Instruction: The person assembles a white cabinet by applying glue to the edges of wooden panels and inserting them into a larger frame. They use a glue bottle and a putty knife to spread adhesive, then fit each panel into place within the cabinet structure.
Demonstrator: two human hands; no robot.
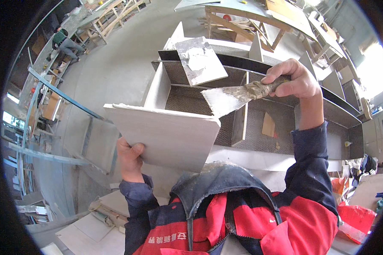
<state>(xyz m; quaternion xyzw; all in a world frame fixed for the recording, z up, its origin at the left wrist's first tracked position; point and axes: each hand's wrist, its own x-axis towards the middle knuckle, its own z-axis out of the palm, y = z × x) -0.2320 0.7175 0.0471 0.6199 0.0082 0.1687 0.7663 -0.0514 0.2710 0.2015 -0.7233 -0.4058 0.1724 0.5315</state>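
My right hand [297, 80] is closed round the wrapped handle of a putty knife [225, 100], its broad blade smeared white and pointing left. The blade's lower corner is just above the right end of a flat pale board [164, 135]. My left hand [131, 158] grips that board at its left side, thumb on its face. White paste lies along the board's far edge. Behind it, a square plate [201, 61] bearing a lump of white putty rests across a long shelf unit [242, 111] with patterned grey inner panels and upright dividers.
A small tan offcut [268, 125] lies inside the shelf unit. Blue metal bars [64, 91] stand to the left. A work table [251, 16] is at the back, and a person [66, 42] bends by a bench far left. Red plastic bags [357, 222] lie at the lower right.
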